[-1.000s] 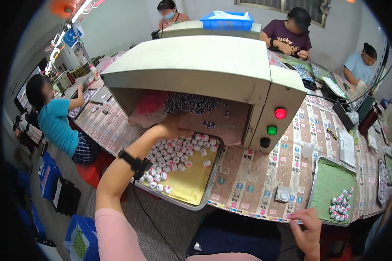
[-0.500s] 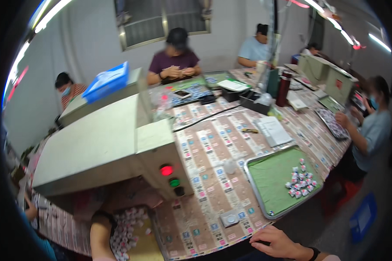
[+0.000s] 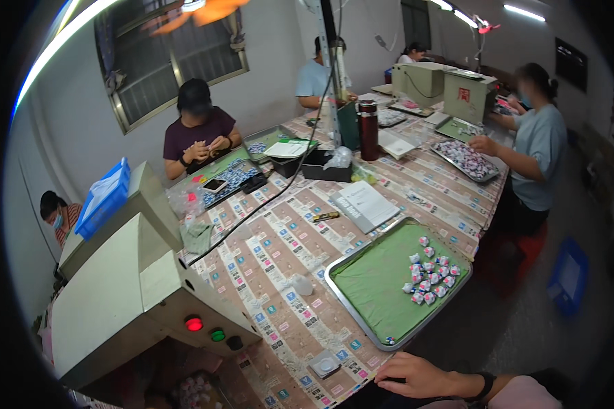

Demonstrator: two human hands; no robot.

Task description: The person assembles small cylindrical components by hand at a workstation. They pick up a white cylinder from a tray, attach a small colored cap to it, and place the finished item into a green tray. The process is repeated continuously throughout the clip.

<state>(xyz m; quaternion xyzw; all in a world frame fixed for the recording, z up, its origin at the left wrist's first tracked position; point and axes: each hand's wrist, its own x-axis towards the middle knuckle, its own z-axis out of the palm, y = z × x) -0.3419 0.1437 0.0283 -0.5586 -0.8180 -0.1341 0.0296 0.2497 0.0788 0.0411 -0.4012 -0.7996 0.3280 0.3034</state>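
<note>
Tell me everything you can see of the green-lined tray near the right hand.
The tray is shallow and roughly rectangular, with rounded corners and a silvery, metal-looking rim. A creased green lining covers its bottom; cloth or paper, I cannot tell. White pieces with pink and dark blue marks cluster toward its right side, and a small piece lies alone in the near corner. It rests flat on the patterned table, beside the right hand; contact is unclear.

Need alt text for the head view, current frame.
The person's right hand is by the table's near edge, beside a green-lined metal tray holding small white-and-red pieces. A pale boxy machine with red and green buttons stands at left; co-workers are around the table.
</note>
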